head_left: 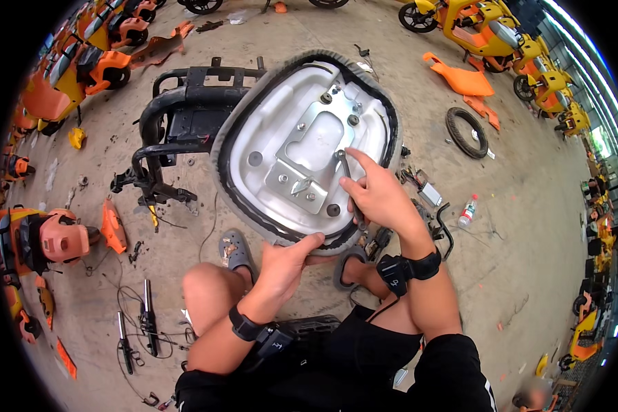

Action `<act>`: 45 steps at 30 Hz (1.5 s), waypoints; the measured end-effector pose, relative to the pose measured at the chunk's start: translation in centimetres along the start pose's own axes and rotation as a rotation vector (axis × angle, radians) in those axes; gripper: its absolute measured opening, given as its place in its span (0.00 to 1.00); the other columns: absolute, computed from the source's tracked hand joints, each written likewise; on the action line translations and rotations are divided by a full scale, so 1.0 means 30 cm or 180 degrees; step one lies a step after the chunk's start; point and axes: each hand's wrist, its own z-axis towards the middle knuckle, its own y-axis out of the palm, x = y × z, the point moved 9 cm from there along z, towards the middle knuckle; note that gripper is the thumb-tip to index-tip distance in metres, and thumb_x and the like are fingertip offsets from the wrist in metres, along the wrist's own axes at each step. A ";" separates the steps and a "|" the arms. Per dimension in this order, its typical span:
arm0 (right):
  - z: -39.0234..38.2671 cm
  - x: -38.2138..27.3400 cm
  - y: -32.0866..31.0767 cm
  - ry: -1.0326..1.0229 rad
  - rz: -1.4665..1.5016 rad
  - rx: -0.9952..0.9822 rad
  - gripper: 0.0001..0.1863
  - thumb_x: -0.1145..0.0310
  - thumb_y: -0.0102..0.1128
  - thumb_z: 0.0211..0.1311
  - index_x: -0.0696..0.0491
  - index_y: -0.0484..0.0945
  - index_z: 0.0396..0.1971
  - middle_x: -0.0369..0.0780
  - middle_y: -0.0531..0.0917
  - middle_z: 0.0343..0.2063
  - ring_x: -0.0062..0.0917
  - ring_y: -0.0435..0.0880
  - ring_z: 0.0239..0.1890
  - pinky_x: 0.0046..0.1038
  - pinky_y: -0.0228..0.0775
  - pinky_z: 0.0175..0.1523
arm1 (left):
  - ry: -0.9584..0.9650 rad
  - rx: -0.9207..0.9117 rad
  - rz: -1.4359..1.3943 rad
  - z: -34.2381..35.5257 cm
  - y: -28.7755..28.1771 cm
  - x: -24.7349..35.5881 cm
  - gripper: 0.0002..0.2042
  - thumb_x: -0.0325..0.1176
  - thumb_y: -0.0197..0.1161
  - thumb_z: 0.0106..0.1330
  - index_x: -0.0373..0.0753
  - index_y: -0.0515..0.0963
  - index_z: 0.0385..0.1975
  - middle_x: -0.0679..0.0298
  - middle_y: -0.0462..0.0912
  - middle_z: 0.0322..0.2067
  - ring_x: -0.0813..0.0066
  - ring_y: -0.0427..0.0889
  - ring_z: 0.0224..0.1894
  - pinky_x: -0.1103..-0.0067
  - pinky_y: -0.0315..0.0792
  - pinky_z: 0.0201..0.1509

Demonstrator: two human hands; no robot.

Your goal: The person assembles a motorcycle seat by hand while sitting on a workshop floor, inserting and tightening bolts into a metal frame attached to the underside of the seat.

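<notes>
A scooter seat (pixel 266 137) lies bottom side up in front of me, its white plastic shell ringed by a dark folded cover edge. A silver metal bracket (pixel 296 180) with several bolts sits on the shell. My left hand (pixel 281 268) grips the seat's near rim, thumb on top and fingers hidden beneath. In my right hand (pixel 381 199) is a wrench (pixel 345 166); its head meets a bolt at the bracket's right edge, and my index finger reaches out along it. Black rubber feet (pixel 333 210) stand on the shell and bracket.
Behind the seat, to the left, stands a black scooter frame (pixel 185 103). Two shock absorbers (pixel 148 319) lie at the lower left. To the right are a tire (pixel 467 132), orange panels (pixel 460 77), a bottle (pixel 468 211) and loose parts. Yellow and orange scooters line both sides.
</notes>
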 end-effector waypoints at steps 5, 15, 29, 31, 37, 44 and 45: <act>0.007 -0.013 0.021 -0.0102 0.0496 0.0195 0.33 0.71 0.59 0.65 0.55 0.55 0.67 0.37 0.78 0.16 0.18 0.75 0.12 0.22 0.64 0.16 | -0.0060 0.0009 -0.0084 -0.004 0.008 0.008 0.21 0.18 0.56 0.63 0.28 0.65 0.58 0.50 0.78 0.50 0.57 0.83 0.47 0.62 0.86 0.43; 0.026 -0.070 -0.032 -0.0781 0.1973 0.0126 0.39 0.70 0.60 0.65 0.56 0.49 0.71 0.42 0.82 0.23 0.22 0.80 0.21 0.23 0.72 0.27 | -0.0067 0.0021 -0.0168 -0.001 -0.006 -0.001 0.22 0.18 0.59 0.63 0.30 0.66 0.58 0.51 0.79 0.50 0.58 0.83 0.48 0.61 0.85 0.45; 0.068 -0.087 -0.119 -0.1211 -0.1276 0.1527 0.11 0.67 0.66 0.52 0.51 0.87 0.37 0.41 0.80 0.28 0.34 0.80 0.33 0.31 0.71 0.40 | -0.0120 0.0083 -0.0218 -0.007 0.000 0.003 0.21 0.18 0.59 0.62 0.30 0.67 0.56 0.53 0.79 0.48 0.59 0.83 0.47 0.65 0.86 0.42; 0.069 -0.095 -0.110 -0.1218 -0.1294 0.1461 0.11 0.67 0.66 0.52 0.51 0.87 0.36 0.42 0.81 0.29 0.36 0.81 0.34 0.32 0.71 0.40 | -0.0118 0.0067 -0.0227 -0.005 0.000 0.006 0.21 0.18 0.59 0.62 0.30 0.67 0.56 0.53 0.79 0.48 0.60 0.83 0.47 0.65 0.86 0.43; 0.077 -0.089 -0.098 -0.1222 -0.1481 0.1590 0.10 0.65 0.68 0.51 0.51 0.87 0.34 0.41 0.81 0.28 0.36 0.81 0.33 0.33 0.72 0.40 | -0.0104 0.0040 -0.0093 -0.008 0.001 0.008 0.22 0.18 0.58 0.62 0.29 0.65 0.58 0.51 0.79 0.49 0.58 0.83 0.48 0.61 0.85 0.45; 0.079 -0.078 -0.099 -0.0993 -0.1548 0.1658 0.09 0.62 0.68 0.51 0.50 0.87 0.31 0.40 0.82 0.31 0.37 0.82 0.36 0.35 0.73 0.42 | -0.0043 0.0075 -0.0100 -0.008 0.000 0.012 0.21 0.17 0.58 0.62 0.28 0.66 0.56 0.51 0.80 0.48 0.58 0.84 0.46 0.63 0.86 0.44; 0.079 -0.080 -0.098 -0.1010 -0.1530 0.1672 0.09 0.62 0.68 0.51 0.50 0.87 0.30 0.40 0.82 0.31 0.37 0.82 0.36 0.35 0.72 0.42 | -0.0067 0.0076 -0.0094 -0.006 -0.002 0.009 0.21 0.17 0.58 0.62 0.28 0.66 0.56 0.51 0.79 0.48 0.57 0.84 0.46 0.62 0.86 0.44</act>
